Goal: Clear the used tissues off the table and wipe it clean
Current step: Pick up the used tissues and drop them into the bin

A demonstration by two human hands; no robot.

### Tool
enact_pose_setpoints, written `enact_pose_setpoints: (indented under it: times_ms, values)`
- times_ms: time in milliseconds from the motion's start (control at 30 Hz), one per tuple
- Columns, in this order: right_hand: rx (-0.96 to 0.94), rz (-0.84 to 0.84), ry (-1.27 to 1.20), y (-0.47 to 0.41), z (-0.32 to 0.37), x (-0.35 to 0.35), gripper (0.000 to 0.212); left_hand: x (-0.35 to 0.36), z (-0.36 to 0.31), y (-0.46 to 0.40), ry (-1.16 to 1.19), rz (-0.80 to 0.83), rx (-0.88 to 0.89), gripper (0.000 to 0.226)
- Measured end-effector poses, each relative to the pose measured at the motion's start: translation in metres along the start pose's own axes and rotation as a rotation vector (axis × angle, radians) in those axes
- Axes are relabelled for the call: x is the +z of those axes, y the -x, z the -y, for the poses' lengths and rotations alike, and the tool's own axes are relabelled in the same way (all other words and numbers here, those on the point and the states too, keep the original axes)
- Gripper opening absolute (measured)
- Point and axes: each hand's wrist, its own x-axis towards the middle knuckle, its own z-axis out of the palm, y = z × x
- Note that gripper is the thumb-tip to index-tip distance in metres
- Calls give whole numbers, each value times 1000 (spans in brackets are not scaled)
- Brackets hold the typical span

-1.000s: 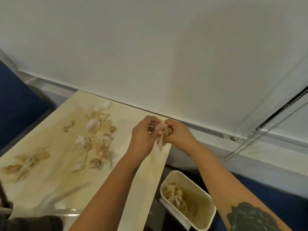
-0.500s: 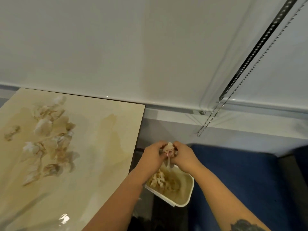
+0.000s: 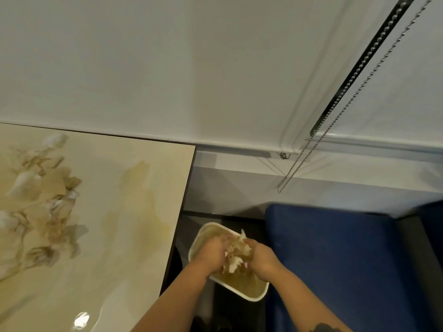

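Head view gives us the glossy cream counter [image 3: 115,212] on the left, its far edge running along a white wall and its right edge dropping to a dark floor. We see pale brown smears on the counter near its right edge, and a scatter of used tissues [image 3: 45,202], crumpled and stained, toward its left side, from the far edge down to the middle. A bead chain [image 3: 340,111] hangs slantwise beside a white blind at the upper right, and a blue seat [image 3: 335,259] fills the lower right. On the floor, between the counter's right edge and the seat, sits a white bin [image 3: 254,294], rectangular, its long axis running from upper left to lower right. Over its opening our left hand [image 3: 211,254] and right hand [image 3: 262,258] face each other, fingers curled around a tissue wad [image 3: 237,252] pressed between them. We see the wad stand roughly upright, a pale tip poking up at the far end and a white tail hanging toward the bin.
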Motion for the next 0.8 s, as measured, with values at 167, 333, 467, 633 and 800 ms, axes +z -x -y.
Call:
enact_pose_setpoints:
  times_ms: [167,333,467,633,800]
  values:
    - [69,14,41,0,-10,4,48,1,5,-1,111,-8,-62,44]
    - [10,-3,64,4,0,1,42,-6,5,13,118,-63,-35,38]
    - [-119,-102,49,10,25,-5,38,-29,-1,35,167,-173,-36,44]
    - [-271,-190,-15,22,80,-17,27,-69,-4,67,214,-433,56,40]
    - [-409,-213,5,29,138,-17,23,-114,-4,108,278,-701,112,32]
